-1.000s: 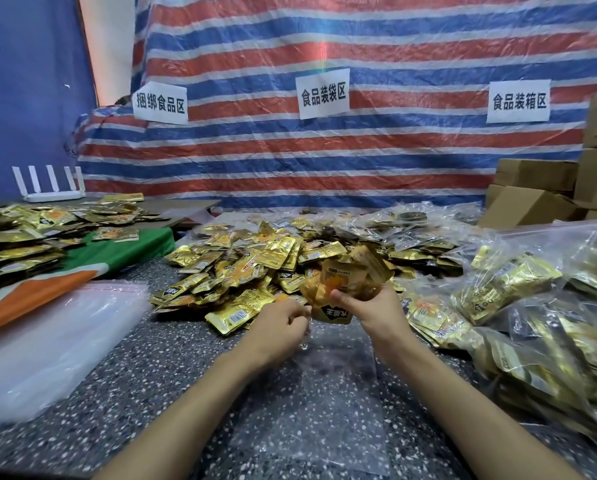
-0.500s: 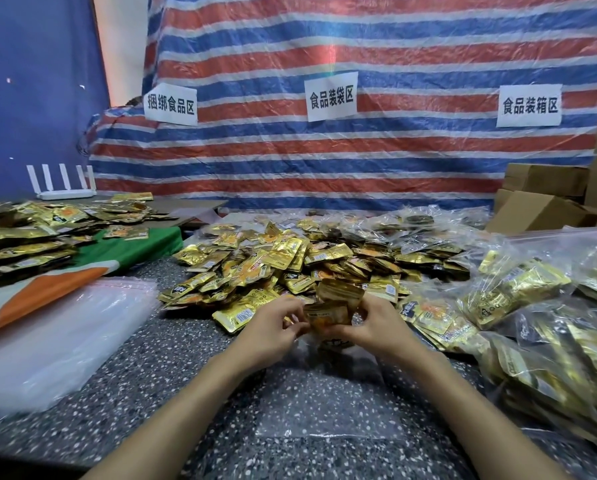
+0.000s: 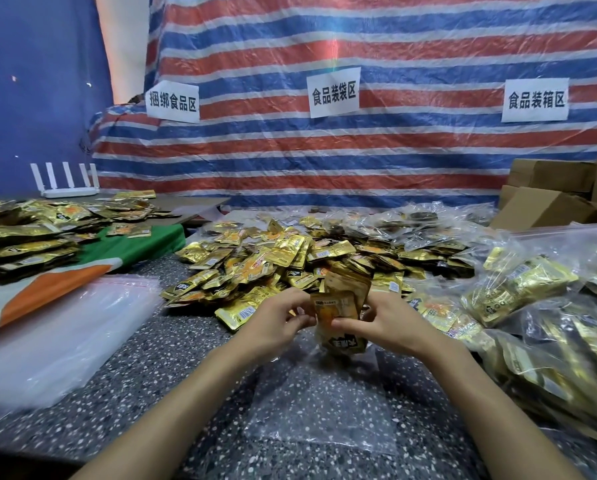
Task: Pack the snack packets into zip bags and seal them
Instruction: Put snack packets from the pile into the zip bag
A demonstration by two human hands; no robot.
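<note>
My left hand (image 3: 276, 323) and my right hand (image 3: 387, 322) both grip a small stack of gold snack packets (image 3: 340, 306), held upright just above the mouth of a clear zip bag (image 3: 324, 410) that lies flat on the speckled table (image 3: 172, 375). The bottom of the stack reaches the bag's opening; whether it is inside I cannot tell. A big loose heap of gold packets (image 3: 290, 258) spreads right behind my hands.
A stack of empty zip bags (image 3: 58, 327) lies at the left. Filled zip bags (image 3: 532, 306) pile up at the right. More packets (image 3: 23, 237) rest on a green and orange cloth at far left. Cardboard boxes (image 3: 549, 199) stand back right, a white router (image 3: 67, 181) back left.
My right hand brought the packets down from above the heap to the bag's mouth. My left hand came up and took hold of the stack too.
</note>
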